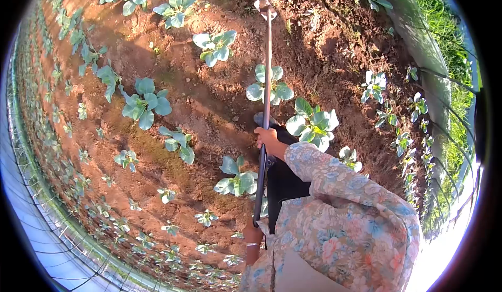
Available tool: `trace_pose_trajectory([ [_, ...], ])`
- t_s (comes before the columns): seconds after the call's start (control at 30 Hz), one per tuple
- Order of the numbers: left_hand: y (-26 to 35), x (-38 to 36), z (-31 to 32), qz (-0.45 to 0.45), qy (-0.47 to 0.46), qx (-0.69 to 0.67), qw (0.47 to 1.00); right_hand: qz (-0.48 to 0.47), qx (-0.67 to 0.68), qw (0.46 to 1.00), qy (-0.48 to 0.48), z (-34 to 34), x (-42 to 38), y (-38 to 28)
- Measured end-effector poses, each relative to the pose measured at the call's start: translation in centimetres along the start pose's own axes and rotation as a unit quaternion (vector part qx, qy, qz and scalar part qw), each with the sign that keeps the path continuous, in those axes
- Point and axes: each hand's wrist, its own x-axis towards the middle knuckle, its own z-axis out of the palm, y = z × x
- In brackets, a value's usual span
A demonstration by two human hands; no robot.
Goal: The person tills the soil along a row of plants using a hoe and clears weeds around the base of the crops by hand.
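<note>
A long-handled hoe [268, 51] runs almost straight up the head view, its wooden shaft turning dark towards my end. Its pale metal blade [265, 9] is at the far end, at the soil. My right hand [268, 139] is closed around the shaft about midway. Lower down, my left hand [252, 233] is closed at the butt end, its fingers partly hidden. The shaft passes over a leafy green seedling [283, 90], and another broad-leaved plant [312, 123] grows just right of my right hand. A third plant [238, 179] stands left of the dark grip.
Rows of similar young plants [146, 102] fill the reddish-brown soil [209, 111] on both sides. My dark shoe [260, 118] and black-trousered leg [285, 179] are beside the shaft. A clear plastic sheet wall [426, 46] with curved ribs borders grass [460, 83] at right.
</note>
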Motion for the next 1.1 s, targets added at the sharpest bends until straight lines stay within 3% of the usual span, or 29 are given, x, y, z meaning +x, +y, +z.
trace_pose_trajectory([
  [0.07,3.4,4.7,1.1,0.01,-0.001,0.026,1.0,-0.068,0.017,0.995,-0.066,3.4,1.9,-5.9],
  [0.17,11.8,11.3,1.3,0.038,0.011,-0.021,0.999,-0.195,-0.087,0.969,-0.123,8.1,4.8,-16.2],
  [0.27,19.1,15.0,0.3,0.096,0.016,-0.082,0.992,-0.187,-0.186,0.964,-0.043,11.2,7.6,-22.8],
  [0.33,19.5,16.5,1.1,0.055,-0.044,-0.106,0.992,-0.169,-0.306,0.937,0.022,11.9,9.6,-24.5],
  [0.4,19.7,15.4,-0.6,-0.014,-0.132,-0.149,0.98,-0.15,-0.274,0.95,0.014,8.6,10.4,-21.1],
  [0.43,19.3,13.2,-2.0,-0.058,-0.188,-0.182,0.963,-0.117,-0.395,0.909,0.059,6.3,14.3,-17.7],
  [0.47,12.9,12.4,2.9,0.036,-0.114,-0.1,0.988,-0.142,-0.365,0.918,0.06,4.6,12.7,-14.6],
  [0.53,11.0,8.1,1.6,0.021,-0.109,-0.111,0.988,-0.091,-0.368,0.921,0.088,3.3,10.7,-9.9],
  [0.57,10.8,5.6,-0.1,-0.027,-0.128,-0.075,0.989,-0.11,-0.323,0.939,0.048,1.3,9.8,-6.5],
  [0.6,6.3,3.7,1.3,-0.063,-0.171,-0.125,0.975,-0.105,-0.311,0.944,0.036,0.8,7.9,-4.6],
  [0.63,7.5,1.8,-1.4,-0.112,-0.204,-0.119,0.965,-0.099,-0.298,0.949,0.024,0.1,6.2,-2.4],
  [0.73,1.3,-3.1,-0.1,-0.024,-0.131,-0.09,0.987,-0.007,-0.302,0.952,0.043,-1.1,1.7,1.8],
  [0.77,0.3,-4.6,1.1,-0.063,-0.096,-0.11,0.987,-0.008,-0.263,0.964,0.036,-1.2,1.3,2.2],
  [0.83,-1.4,-4.2,3.0,-0.077,-0.107,-0.08,0.988,-0.003,-0.188,0.982,0.023,-1.7,0.7,3.3],
  [0.9,-0.4,-2.5,3.0,-0.08,-0.107,-0.095,0.986,-0.045,-0.169,0.984,-0.028,0.5,-0.2,0.0],
  [0.93,0.1,-0.2,3.8,-0.038,-0.091,-0.118,0.988,-0.121,-0.159,0.975,-0.093,1.2,0.7,-2.0],
  [1.0,6.9,5.2,1.5,0.021,-0.069,-0.191,0.979,-0.172,-0.203,0.96,-0.086,4.4,2.3,-8.1],
  [1.07,12.3,10.4,0.8,-0.031,-0.139,-0.374,0.916,-0.281,-0.245,0.923,-0.094,7.1,4.3,-13.9],
  [1.1,15.5,12.7,-0.2,-0.043,-0.177,-0.458,0.87,-0.25,-0.241,0.934,-0.081,8.3,5.1,-16.1],
])
